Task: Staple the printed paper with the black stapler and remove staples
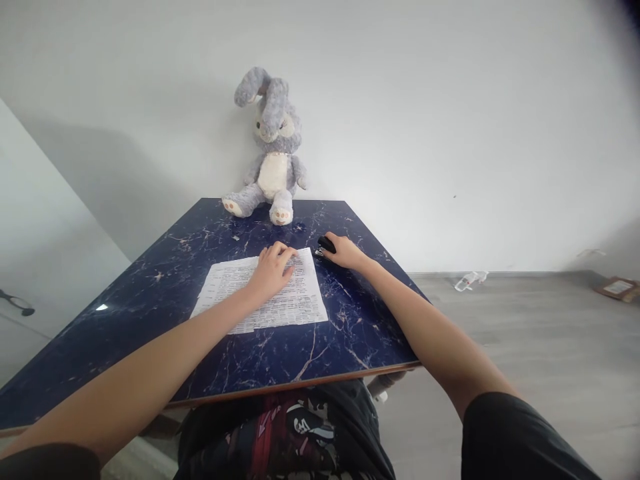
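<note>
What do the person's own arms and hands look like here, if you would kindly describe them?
The left hand and right hand are bare, with no gloves, rings or watch to be seen. The left forearm and right forearm are uncovered too, with no visible cables. The left sleeve and right sleeve are short, black and plain.

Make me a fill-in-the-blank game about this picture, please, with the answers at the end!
1. The right hand holds a black ___.
2. The left hand rests on printed ___ paper.
3. The toy rabbit sits on a dark ___ table.

Missing words: stapler; white; blue.
</note>
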`<state>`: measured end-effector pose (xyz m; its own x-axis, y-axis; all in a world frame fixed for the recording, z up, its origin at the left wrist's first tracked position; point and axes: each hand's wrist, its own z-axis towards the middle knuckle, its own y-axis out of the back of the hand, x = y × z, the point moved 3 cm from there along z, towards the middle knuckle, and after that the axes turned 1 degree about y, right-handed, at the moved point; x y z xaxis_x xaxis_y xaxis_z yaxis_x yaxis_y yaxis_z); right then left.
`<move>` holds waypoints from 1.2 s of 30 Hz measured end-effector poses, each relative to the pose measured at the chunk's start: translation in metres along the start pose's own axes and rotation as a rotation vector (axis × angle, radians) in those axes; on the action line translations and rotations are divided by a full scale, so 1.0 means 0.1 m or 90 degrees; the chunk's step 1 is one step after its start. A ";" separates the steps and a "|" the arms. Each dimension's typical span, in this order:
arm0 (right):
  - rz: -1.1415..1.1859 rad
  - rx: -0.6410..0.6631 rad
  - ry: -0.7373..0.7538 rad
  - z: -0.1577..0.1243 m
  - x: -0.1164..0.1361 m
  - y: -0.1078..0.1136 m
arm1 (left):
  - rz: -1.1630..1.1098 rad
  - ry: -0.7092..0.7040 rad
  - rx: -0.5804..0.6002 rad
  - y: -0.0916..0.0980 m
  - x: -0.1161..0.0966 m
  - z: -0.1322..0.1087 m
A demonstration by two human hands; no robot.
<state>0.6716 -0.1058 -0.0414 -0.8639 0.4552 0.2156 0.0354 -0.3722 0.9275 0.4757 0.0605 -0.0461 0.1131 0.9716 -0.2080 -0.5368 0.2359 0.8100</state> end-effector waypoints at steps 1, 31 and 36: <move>0.001 0.002 0.000 0.00 0.00 0.00 | 0.002 0.001 0.001 0.00 0.00 0.00; 0.177 0.114 0.152 -0.09 0.09 0.30 | 0.016 0.037 0.010 -0.03 0.06 0.00; 0.211 0.152 0.181 -0.12 0.15 0.36 | -0.051 -0.059 0.074 -0.05 -0.02 0.00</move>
<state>0.6540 -0.1226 -0.0087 -0.8887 0.0924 0.4491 0.4161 -0.2491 0.8745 0.4780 0.0578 -0.0500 0.2316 0.9458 -0.2277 -0.4228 0.3087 0.8520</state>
